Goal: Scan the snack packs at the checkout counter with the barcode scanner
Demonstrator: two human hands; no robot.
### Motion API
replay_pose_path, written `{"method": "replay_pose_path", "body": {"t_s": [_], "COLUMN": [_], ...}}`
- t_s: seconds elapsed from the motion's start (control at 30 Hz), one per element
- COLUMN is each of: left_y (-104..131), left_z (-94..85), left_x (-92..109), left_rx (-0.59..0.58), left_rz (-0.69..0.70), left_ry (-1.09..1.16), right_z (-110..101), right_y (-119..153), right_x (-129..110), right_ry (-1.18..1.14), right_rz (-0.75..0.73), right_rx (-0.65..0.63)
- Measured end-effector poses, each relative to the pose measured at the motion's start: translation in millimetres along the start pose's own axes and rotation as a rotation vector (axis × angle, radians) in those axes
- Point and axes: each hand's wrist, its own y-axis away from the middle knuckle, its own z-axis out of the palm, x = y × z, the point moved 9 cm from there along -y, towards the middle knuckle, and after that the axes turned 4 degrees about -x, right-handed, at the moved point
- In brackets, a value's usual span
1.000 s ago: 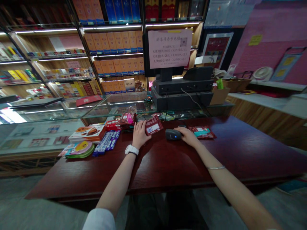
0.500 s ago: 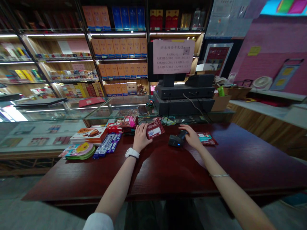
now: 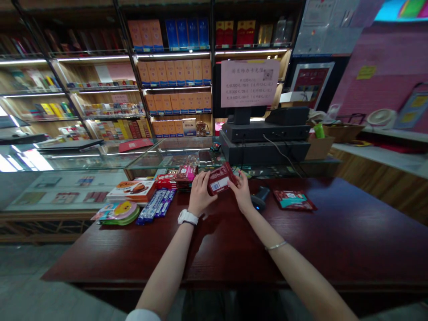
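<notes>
Above the dark red table (image 3: 214, 254), my left hand (image 3: 200, 194) grips the left side of a brown snack packet (image 3: 219, 178), its white barcode label facing me. My right hand (image 3: 241, 192) pinches the packet's right edge between thumb and fingers. Just right of that hand, a black barcode scanner (image 3: 261, 197) with a small blue light lies on the table. Farther right is another brown snack packet (image 3: 294, 200) with a teal patch, lying flat. Left of my left hand sits a stack of brown and pink packets (image 3: 186, 174).
Blue-wrapped bars (image 3: 156, 206), an orange and white box (image 3: 132, 191) and round green-edged packs (image 3: 121, 213) lie on the table's left. Behind it stand a glass counter (image 3: 174, 146) and a black cash register (image 3: 264, 145) with a paper sign (image 3: 249, 84). Stocked shelves line the back.
My right hand has let go of the barcode scanner and moved left to take the right edge of the snack packet. My left hand still holds it. The camera view has shifted slightly.
</notes>
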Motion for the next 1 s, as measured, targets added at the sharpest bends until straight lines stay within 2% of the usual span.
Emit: {"method": "replay_pose_path", "body": {"t_s": [0.1, 0.2, 0.5, 0.67, 0.8, 0.9, 1.0], "left_y": [-1.3, -1.7, -0.2, 0.6, 0.6, 3.5, 8.3], "left_z": [-0.5, -0.8, 0.7, -4.0, -6.0, -2.3, 11.0], "left_x": [6.7, 10.1, 31.2, 39.7, 27.2, 1.8, -22.4], "left_rx": [-0.026, -0.048, -0.076, -0.044, -0.007, 0.032, 0.061], "left_rz": [0.038, 0.039, 0.05, 0.024, -0.129, -0.366, -0.577], "left_ry": [-0.016, -0.005, -0.068, -0.061, 0.07, 0.264, 0.572], "right_z": [0.8, -7.9, -19.2, -16.3, -5.8, -3.9, 1.6], "right_y": [11.3, 12.1, 6.3, 7.4, 6.5, 7.3, 10.6], "right_x": [13.8, 14.3, 8.0, 2.0, -5.4, -7.2, 4.0], "right_ry": [-0.195, -0.277, -0.288, -0.334, -0.293, -0.067, 0.12], "right_rz": [0.119, 0.182, 0.149, 0.155, 0.119, 0.038, 0.049], "right_rx": [-0.004, 0.035, 0.112, 0.088, -0.021, -0.043, -0.086]}}
